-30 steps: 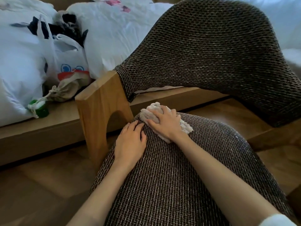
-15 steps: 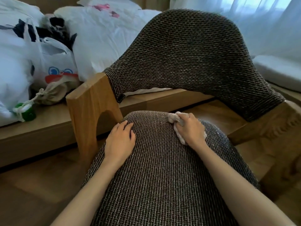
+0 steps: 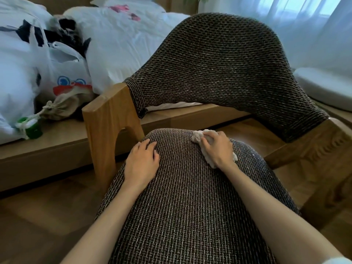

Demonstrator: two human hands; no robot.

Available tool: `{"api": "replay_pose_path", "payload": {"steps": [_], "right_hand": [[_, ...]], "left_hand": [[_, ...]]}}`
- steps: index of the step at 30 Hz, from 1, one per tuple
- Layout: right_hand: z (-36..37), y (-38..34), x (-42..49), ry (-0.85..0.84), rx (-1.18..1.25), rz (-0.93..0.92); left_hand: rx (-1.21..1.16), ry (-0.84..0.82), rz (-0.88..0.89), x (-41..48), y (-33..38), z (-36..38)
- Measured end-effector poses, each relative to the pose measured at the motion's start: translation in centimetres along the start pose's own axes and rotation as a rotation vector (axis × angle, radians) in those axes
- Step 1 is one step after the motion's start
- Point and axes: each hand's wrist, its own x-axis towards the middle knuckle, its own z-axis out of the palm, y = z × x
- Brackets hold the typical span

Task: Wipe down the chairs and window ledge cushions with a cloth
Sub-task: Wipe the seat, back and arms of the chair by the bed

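Observation:
A chair with dark woven fabric fills the view: its seat cushion (image 3: 190, 197) lies below me and its curved backrest (image 3: 224, 61) rises behind. My right hand (image 3: 217, 147) presses a crumpled white cloth (image 3: 197, 137) onto the rear right of the seat, fingers curled over it. My left hand (image 3: 142, 162) rests flat on the seat's rear left, holding nothing. A pale window ledge cushion (image 3: 323, 86) sits at the far right under sheer curtains.
The chair's wooden arm post (image 3: 108, 126) stands just left of the seat; another wooden arm (image 3: 323, 149) is at the right. A low wooden bed platform (image 3: 47, 147) carries white bedding, a plastic bag (image 3: 64, 73), a drawstring pouch (image 3: 62, 107) and a green item (image 3: 33, 130).
My right hand has slid the cloth along the seat's back edge from the left side towards the right. The left hand has stayed on the seat. My view has tilted up, showing the ledge cushion.

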Motion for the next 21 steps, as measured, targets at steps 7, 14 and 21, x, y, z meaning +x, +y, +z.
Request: {"api": "replay_pose_path", "payload": {"steps": [7, 14, 21], "right_hand": [[2.9, -9.6, 2.2, 0.053, 0.256, -0.237], [6.5, -10.8, 2.1, -0.090, -0.021, -0.229], [2.7, -3.0, 2.5, -0.005, -0.166, -0.113]], "left_hand": [[-0.004, 0.043, -0.034, 0.1, -0.3, 0.3], [0.041, 0.024, 0.045, 0.5, -0.6, 0.8], [0.018, -0.041, 0.145, 0.7, -0.4, 1.0]]}}
